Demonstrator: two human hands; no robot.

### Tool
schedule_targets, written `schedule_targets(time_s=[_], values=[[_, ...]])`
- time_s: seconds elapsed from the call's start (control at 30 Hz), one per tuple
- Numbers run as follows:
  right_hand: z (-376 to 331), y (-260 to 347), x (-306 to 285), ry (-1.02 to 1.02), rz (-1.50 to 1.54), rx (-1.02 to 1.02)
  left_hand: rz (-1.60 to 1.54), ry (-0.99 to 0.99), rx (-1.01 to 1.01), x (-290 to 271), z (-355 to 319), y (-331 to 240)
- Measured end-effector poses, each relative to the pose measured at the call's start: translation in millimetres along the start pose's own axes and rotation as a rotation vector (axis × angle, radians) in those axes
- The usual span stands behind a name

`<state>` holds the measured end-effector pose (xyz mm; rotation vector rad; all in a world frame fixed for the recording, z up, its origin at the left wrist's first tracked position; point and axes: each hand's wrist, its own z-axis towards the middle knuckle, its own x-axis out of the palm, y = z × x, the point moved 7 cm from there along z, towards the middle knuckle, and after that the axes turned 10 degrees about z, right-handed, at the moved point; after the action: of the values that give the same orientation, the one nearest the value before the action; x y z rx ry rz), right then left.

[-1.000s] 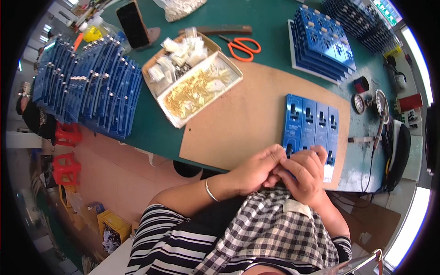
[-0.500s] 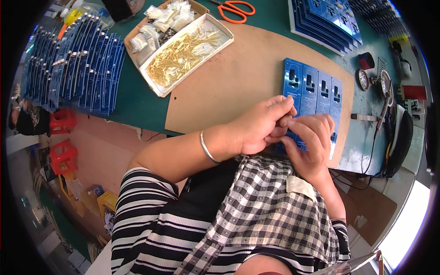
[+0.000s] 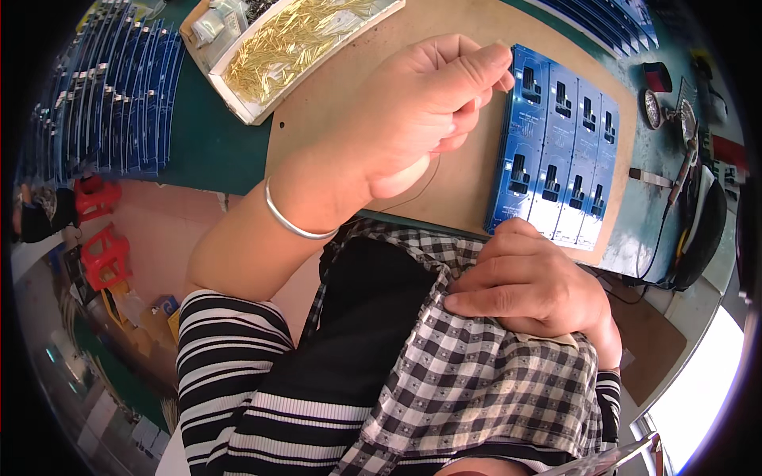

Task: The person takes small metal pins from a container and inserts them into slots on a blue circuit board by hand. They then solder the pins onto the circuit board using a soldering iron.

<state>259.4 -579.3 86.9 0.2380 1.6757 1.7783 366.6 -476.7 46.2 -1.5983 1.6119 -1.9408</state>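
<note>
My left hand (image 3: 440, 107) is raised over the brown work board (image 3: 317, 151), a silver bangle (image 3: 290, 220) on its wrist. Its thumb and bent fingers are pressed together; whatever lies between them is hidden or too small to name. Just right of those fingertips lies a blue circuit board panel (image 3: 536, 131) with several black parts in two rows. My right hand (image 3: 540, 278) rests against the checked apron (image 3: 444, 349), below the panel's near edge. Its fingers lie stretched toward the left on the cloth.
A white tray of thin gold pins (image 3: 286, 55) stands at the far left, beside small clear bags (image 3: 218, 24). Upright blue boards (image 3: 111, 103) fill the left end. More boards (image 3: 607, 20) are stacked at the back right. A soldering iron (image 3: 681, 178) sits at the right.
My hands, together over the panel before, are now apart. The left has risen up and to the left; the right has dropped onto the apron. The view has shifted, uncovering the panel.
</note>
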Motion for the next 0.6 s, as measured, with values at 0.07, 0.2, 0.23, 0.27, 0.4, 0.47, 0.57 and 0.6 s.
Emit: schedule_targets(time_s=[0.07, 0.2, 0.23, 0.27, 0.4, 0.47, 0.57, 0.6], values=[[-2.2, 3.5, -1.9, -0.005, -0.001, -0.006, 0.095, -0.023, 0.006, -2.3, -6.0, 3.1], [-9.3, 17.8, -40.0, -0.446, -0.392, -0.089, 0.126, 0.007, 0.01, 11.6, -14.0, 14.7], [-13.3, 17.5, -48.1, -0.601, -0.441, -0.059, 0.126, 0.004, 0.012, 17.4, -14.4, 21.5], [-11.9, 16.6, -49.1, -0.599, -0.44, -0.062, 0.131, 0.005, 0.018, 25.1, -14.1, 29.8], [-12.6, 25.6, -47.4, -0.602, -0.717, -0.198, 0.112, 0.052, -0.043, 42.4, -17.5, 37.4], [-15.1, 27.2, -46.4, -0.592, -0.766, -0.209, 0.148, 0.09, -0.089, 46.4, -18.9, 35.8], [-17.6, 30.4, -45.4, -0.604, -0.795, -0.235, 0.206, 0.097, -0.058, 49.1, -20.0, 34.2], [-18.6, 27.4, -47.9, -0.631, -0.697, -0.203, 0.21, 0.092, -0.056, 48.5, -19.9, 36.0]])
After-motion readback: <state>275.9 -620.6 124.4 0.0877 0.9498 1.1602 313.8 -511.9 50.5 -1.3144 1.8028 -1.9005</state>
